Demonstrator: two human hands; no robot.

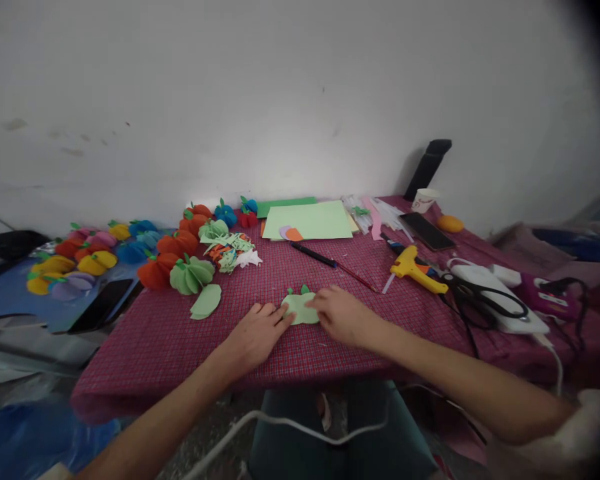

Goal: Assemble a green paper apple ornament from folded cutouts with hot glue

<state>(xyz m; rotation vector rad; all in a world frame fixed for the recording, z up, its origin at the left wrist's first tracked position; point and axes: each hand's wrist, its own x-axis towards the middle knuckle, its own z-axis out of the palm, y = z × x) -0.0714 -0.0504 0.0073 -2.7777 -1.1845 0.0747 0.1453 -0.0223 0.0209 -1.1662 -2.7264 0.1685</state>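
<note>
A light green paper pumpkin cutout with small dark green leaves at its top lies flat on the table in front of me. My left hand rests at its left edge, fingers spread and fingertips touching the paper. At the right side, my right hand has its fingers bent and drawn together on the cutout's edge; the palm side is hidden. To the left lies a small stack of light green paper pieces, beside a finished light green paper pumpkin.
Several orange paper pumpkins stand at the left. Behind are paper scraps, paper sheets, a black pen and a thin brush. On the right lie a yellow glue gun, black scissors and a white power strip.
</note>
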